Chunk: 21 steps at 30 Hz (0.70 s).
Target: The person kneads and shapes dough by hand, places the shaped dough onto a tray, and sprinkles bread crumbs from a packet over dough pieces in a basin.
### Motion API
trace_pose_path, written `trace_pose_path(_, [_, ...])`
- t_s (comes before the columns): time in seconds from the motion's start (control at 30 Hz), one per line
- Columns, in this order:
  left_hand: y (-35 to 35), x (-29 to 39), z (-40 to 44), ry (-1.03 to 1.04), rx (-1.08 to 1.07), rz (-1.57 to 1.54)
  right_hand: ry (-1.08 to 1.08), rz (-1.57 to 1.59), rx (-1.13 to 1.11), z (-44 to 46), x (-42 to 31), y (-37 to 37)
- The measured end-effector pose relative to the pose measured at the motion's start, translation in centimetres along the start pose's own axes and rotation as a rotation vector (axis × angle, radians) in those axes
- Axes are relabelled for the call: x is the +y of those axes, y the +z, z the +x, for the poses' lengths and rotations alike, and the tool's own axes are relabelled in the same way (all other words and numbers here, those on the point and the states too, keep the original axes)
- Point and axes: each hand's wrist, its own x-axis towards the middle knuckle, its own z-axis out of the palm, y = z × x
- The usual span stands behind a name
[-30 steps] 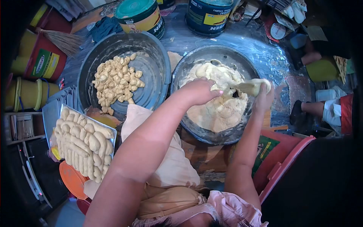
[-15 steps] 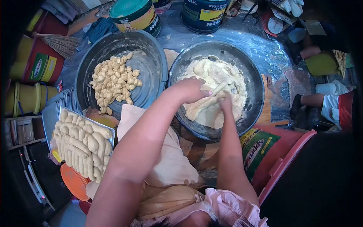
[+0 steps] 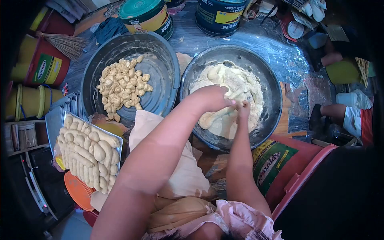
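Observation:
A round black basin [image 3: 276, 114] holds pale, floury dough and loose flour [image 3: 250, 82]. Inside it, my left hand [image 3: 216, 98] is closed around a long roll of dough [image 3: 208, 121], its thumb pointing right. Just right of that thumb, my right hand [image 3: 243, 111] has its fingers pinched on the same dough. The two hands are almost touching, and much of the dough between them is hidden. In the second basin [image 3: 162, 96], to the left, lies a heap of small dough pieces [image 3: 122, 86].
A metal tray of shaped dough rolls [image 3: 90, 152] sits at left, near an orange lid [image 3: 78, 191]. Paint buckets [image 3: 220, 18] stand behind the basins. A red bucket [image 3: 292, 168] is close to my right arm. Another person's leg [image 3: 334, 111] shows at far right.
Both hands have come closer together over the dough; my left hand has moved right. The dough stretch between them looks shorter. The whole view has shifted slightly.

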Motion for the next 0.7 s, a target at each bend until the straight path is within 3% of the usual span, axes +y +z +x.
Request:
trace_pose_path(0.07, [0.3,0.4,0.4,-0.002,-0.031,0.012,0.125,0.488,-0.206,-3.2,-7.9,-2.9])
trace_pose_path(0.13, [0.5,0.8,0.9,-0.002,-0.048,-0.002,0.006,0.613,-0.377,-6.2,-14.9,-5.7])
trace_pose_path(0.2, [1.4,1.0,1.3,0.087,-0.044,-0.005,-0.293,0.539,-0.537,-8.6,-21.4,-8.0])
trace_pose_path(0.27, [2.9,0.7,1.9,0.262,-0.008,0.004,-0.418,0.534,-0.633,-10.4,-26.3,-8.6])
trace_pose_path(0.3, [3.3,1.5,1.8,0.400,-0.013,-0.171,-0.485,0.530,-0.685,-11.3,-28.3,-8.5])
trace_pose_path(0.37, [4.0,3.6,1.8,0.670,-0.023,-0.522,-0.591,0.397,-0.557,-12.7,-31.9,-6.6])
trace_pose_path(0.43, [2.1,5.5,0.9,0.475,-0.006,-0.762,-0.671,0.320,-0.394,-11.7,-33.0,-5.2])
trace_pose_path(0.47, [1.3,6.1,0.7,0.372,0.002,-0.880,-0.657,0.430,-0.351,-11.0,-33.1,-4.1])
trace_pose_path(0.53, [0.8,6.0,1.0,0.308,0.213,-0.961,-0.620,0.642,-0.264,-10.5,-33.4,-1.0])
trace_pose_path(0.57, [0.3,6.0,0.7,0.318,0.274,-1.063,-0.358,0.522,-0.315,-9.8,-32.4,0.1])
trace_pose_path(0.63, [0.3,5.8,1.5,0.350,0.494,-1.146,0.063,0.623,-0.529,-5.6,-22.1,2.9])
trace_pose_path(0.7, [-0.4,5.2,1.2,0.287,0.477,-1.194,-0.176,0.047,-0.675,-9.0,-19.5,5.6])
